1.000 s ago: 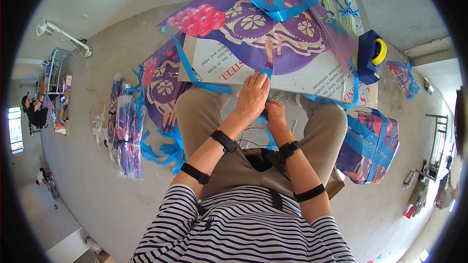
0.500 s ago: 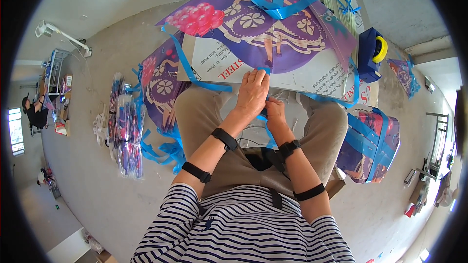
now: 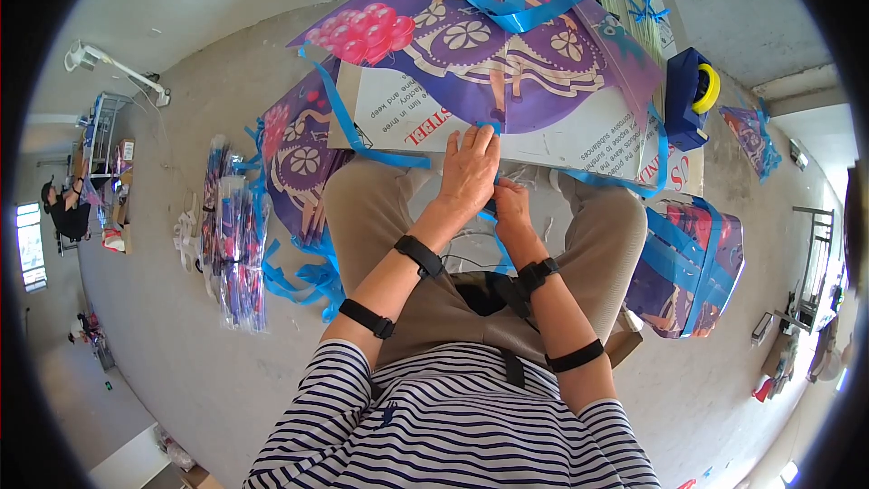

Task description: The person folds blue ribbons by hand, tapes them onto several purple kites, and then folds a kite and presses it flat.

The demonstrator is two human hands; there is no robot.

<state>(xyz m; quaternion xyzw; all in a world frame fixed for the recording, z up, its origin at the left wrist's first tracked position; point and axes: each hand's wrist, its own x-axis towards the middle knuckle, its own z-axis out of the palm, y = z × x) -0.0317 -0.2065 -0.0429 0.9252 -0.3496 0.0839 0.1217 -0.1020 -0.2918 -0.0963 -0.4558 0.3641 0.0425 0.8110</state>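
Observation:
A purple kite [image 3: 543,113] printed with a cartoon princess lies on the board-topped work surface, its lower tip toward me. A long blue ribbon [image 3: 520,22] loops across its upper part. My left hand [image 3: 469,174] lies flat at this tip, fingers stretched out over a small blue piece [image 3: 490,128]. Just below the board's near edge, my right hand [image 3: 513,208] is closed in a pinch beside the left palm. A blue strip [image 3: 502,256] hangs under it and seems to run up into its fingers, where the grip is partly hidden.
A blue tape dispenser with a yellow roll [image 3: 706,91] stands at the board's right edge. Thin pale rods [image 3: 638,18] tied in blue lie far right. Bagged bundles [image 3: 237,244] are on the floor left; a blue-strapped purple bundle [image 3: 692,267] sits right. Another person [image 3: 68,208] is far left.
Both hands stay almost in place. The kite and its ribbon have shifted very slightly; nothing has visibly been let go.

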